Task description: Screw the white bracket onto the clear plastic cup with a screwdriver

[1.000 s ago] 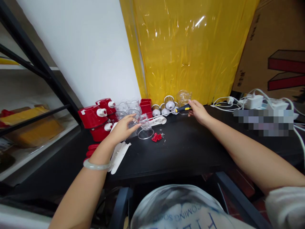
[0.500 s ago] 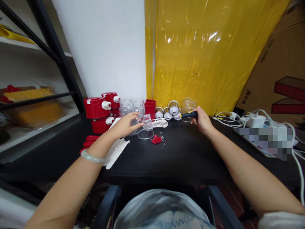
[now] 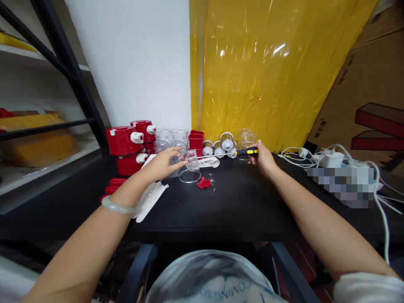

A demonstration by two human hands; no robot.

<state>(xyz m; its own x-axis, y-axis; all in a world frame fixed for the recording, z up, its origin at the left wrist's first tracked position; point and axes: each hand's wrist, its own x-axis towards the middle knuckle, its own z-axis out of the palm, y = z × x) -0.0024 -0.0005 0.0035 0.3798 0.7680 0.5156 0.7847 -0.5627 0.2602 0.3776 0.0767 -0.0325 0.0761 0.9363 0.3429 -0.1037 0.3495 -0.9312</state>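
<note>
My left hand (image 3: 167, 162) is closed around a clear plastic cup (image 3: 192, 161), which rests tilted on the table with its round rim (image 3: 189, 176) toward me. A screwdriver (image 3: 246, 151) with a black and yellow handle lies level in my right hand (image 3: 263, 159), fingers wrapped on the handle. Its long shaft points left, and the tip meets the cup's side near my left fingers. Small red plastic parts (image 3: 203, 183) and several loose screws (image 3: 212, 181) lie on the table just in front of the cup.
Red housings (image 3: 124, 141) with white knobs are stacked at the back left, beside clear cups (image 3: 164, 134). Red containers (image 3: 195, 141) and metallic cylinders (image 3: 227, 141) line the back. White handle-like parts (image 3: 151, 202) lie by my left forearm. White cables (image 3: 331, 159) are at the right.
The screwdriver's handle has rotated in my right hand, bringing its yellow patches into view. My left hand keeps its hold on the cup. The whole view has shifted slightly.
</note>
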